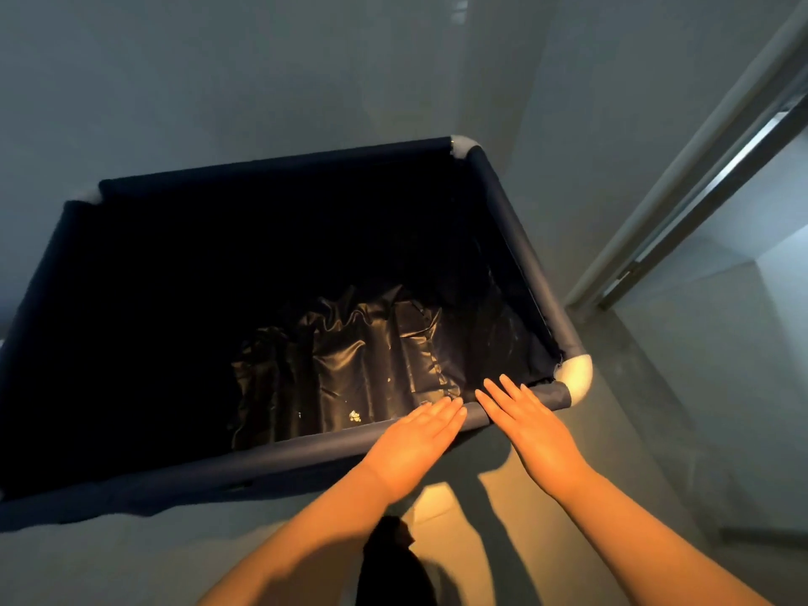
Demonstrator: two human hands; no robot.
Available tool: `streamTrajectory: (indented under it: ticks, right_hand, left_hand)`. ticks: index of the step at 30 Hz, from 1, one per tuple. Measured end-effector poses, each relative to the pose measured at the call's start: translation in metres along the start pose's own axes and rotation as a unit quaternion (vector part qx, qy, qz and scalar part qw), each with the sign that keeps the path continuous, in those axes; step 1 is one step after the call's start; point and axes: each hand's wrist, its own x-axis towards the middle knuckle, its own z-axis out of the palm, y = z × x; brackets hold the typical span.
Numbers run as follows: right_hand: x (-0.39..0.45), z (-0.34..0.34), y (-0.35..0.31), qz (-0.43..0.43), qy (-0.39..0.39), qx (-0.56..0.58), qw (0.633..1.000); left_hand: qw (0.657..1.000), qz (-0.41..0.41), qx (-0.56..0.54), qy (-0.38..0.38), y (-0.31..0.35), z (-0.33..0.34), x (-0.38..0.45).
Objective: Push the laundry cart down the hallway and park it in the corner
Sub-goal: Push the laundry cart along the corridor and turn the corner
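Note:
The laundry cart (520, 251) is a large dark navy fabric bin on a tube frame with white corner joints. It fills the left and middle of the view, seen from above. Its far side stands close to a pale wall. Crumpled dark liner lies at its bottom with a few light specks. My left hand (415, 443) lies flat on the near rim, fingers extended and together. My right hand (529, 426) rests flat over the same rim near the right white corner joint (575, 378), fingers spread. Neither hand wraps around the rail.
Pale walls (262, 80) meet just beyond the cart's far right corner. A sliding door frame with a metal rail (708, 190) runs diagonally at the right. Warm light and arm shadows fall on the floor (503, 518) below my arms.

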Motion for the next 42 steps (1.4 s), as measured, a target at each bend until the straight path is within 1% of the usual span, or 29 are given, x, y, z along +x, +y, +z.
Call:
streamTrajectory:
  ticks: [3, 5, 7, 8, 10, 11, 13, 15, 17, 18, 19, 21, 23, 26, 27, 29, 30, 31, 33, 34, 35, 37, 42]
  right_hand:
    - [0.003, -0.007, 0.027, -0.025, 0.006, -0.032, 0.999]
    - [0.003, -0.01, 0.051, -0.044, -0.013, -0.057, 0.997]
    - [0.003, -0.012, 0.077, -0.054, -0.022, -0.077, 0.995]
    - [0.003, -0.014, 0.089, -0.053, -0.025, -0.092, 0.994]
    - [0.005, -0.024, 0.113, -0.046, -0.039, -0.124, 0.99]
    - [0.006, -0.029, 0.125, -0.043, -0.045, -0.138, 0.988]
    - [0.005, -0.039, 0.15, -0.039, -0.051, -0.15, 0.987]
    - [0.001, -0.046, 0.176, -0.033, -0.053, -0.15, 0.987]
    - [-0.005, -0.052, 0.202, -0.011, -0.053, -0.125, 0.991]
    - [-0.008, -0.054, 0.216, 0.007, -0.055, -0.106, 0.993]
    - [-0.011, -0.055, 0.229, 0.024, -0.054, -0.091, 0.994]
    - [-0.018, -0.057, 0.256, 0.041, -0.057, -0.07, 0.995]
    - [-0.021, -0.063, 0.284, 0.049, -0.08, -0.054, 0.994]
    - [-0.019, -0.075, 0.321, 0.037, -0.121, -0.063, 0.99]
    - [-0.019, -0.079, 0.332, 0.031, -0.13, -0.074, 0.988]
    - [-0.02, -0.081, 0.351, 0.026, -0.076, -0.067, 0.995]
    - [-0.021, -0.08, 0.36, 0.028, -0.063, -0.052, 0.996]
    - [-0.021, -0.079, 0.37, 0.03, -0.074, -0.051, 0.996]
    - [-0.022, -0.077, 0.389, 0.043, -0.115, -0.066, 0.99]
    - [-0.021, -0.076, 0.397, 0.052, -0.124, -0.067, 0.989]
    - [-0.021, -0.076, 0.403, 0.057, -0.122, -0.064, 0.989]
    - [-0.023, -0.073, 0.412, 0.056, -0.096, -0.052, 0.992]
    - [-0.028, -0.071, 0.4, 0.063, -0.037, -0.039, 0.997]
  left_hand:
    - [0.998, 0.056, 0.031, -0.012, -0.005, 0.001, 0.025]
    - [0.991, 0.103, 0.085, -0.01, -0.006, 0.004, 0.046]
    - [0.984, 0.139, 0.11, -0.024, -0.005, 0.013, 0.069]
    - [0.98, 0.154, 0.124, -0.018, -0.004, 0.02, 0.084]
    - [0.981, 0.128, 0.146, -0.011, 0.004, 0.025, 0.114]
    - [0.985, 0.097, 0.143, -0.024, 0.013, 0.027, 0.132]
    - [0.994, 0.053, 0.078, -0.056, 0.036, 0.016, 0.161]
    - [0.997, 0.038, -0.008, -0.069, 0.046, 0.012, 0.183]
    - [0.998, 0.036, -0.021, -0.044, 0.058, 0.011, 0.203]
    - [0.998, 0.042, 0.009, -0.046, 0.064, 0.014, 0.212]
    - [0.995, 0.069, 0.057, -0.044, 0.069, 0.018, 0.221]
    - [0.99, 0.078, 0.119, -0.014, 0.081, 0.014, 0.247]
    - [0.99, 0.086, 0.113, -0.001, 0.091, 0.011, 0.278]
    - [0.99, 0.071, 0.119, -0.033, 0.106, 0.012, 0.311]
    - [0.986, 0.079, 0.144, -0.026, 0.11, 0.016, 0.318]
    - [0.98, 0.078, 0.183, -0.014, 0.115, 0.019, 0.338]
    - [0.98, 0.072, 0.186, 0.022, 0.118, 0.019, 0.35]
    - [0.981, 0.074, 0.17, 0.058, 0.121, 0.018, 0.36]
    - [0.986, 0.11, 0.125, -0.004, 0.123, 0.009, 0.379]
    - [0.986, 0.108, 0.122, -0.02, 0.125, 0.01, 0.384]
    - [0.987, 0.101, 0.124, -0.002, 0.127, 0.011, 0.386]
    - [0.992, 0.063, 0.105, 0.002, 0.131, 0.01, 0.388]
    - [0.992, 0.07, 0.108, -0.011, 0.129, 0.005, 0.386]
